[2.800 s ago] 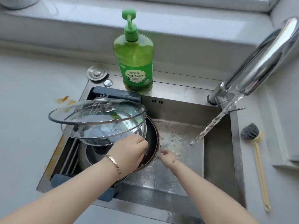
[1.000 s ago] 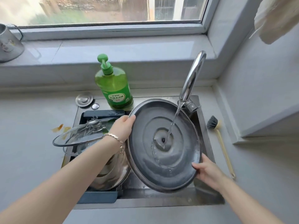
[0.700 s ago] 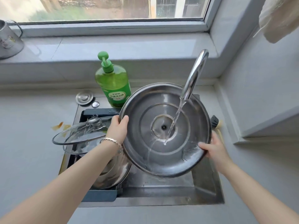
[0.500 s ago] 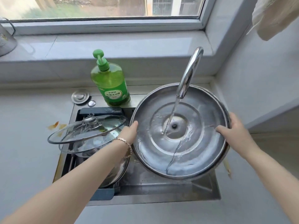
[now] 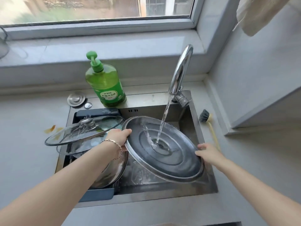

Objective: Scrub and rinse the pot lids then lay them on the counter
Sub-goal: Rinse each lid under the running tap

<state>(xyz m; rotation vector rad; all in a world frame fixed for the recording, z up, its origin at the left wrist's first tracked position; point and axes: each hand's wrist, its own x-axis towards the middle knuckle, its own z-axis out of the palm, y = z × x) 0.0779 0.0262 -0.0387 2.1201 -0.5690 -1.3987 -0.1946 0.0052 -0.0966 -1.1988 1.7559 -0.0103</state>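
We hold the steel pot lid tilted under the water, our left hand and right hand curled round its rim.

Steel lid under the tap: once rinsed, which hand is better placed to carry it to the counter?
Probably the right hand: it grips the steel lid at the rim nearest the counter, where a brush lies. The left hand sits against the glass lid, which blocks that way.

Green pump bottle on back ledge of sink, front label with white panel, one line of dark Chinese characters, apparently 柠檬洗洁精, finer print around it too small to read
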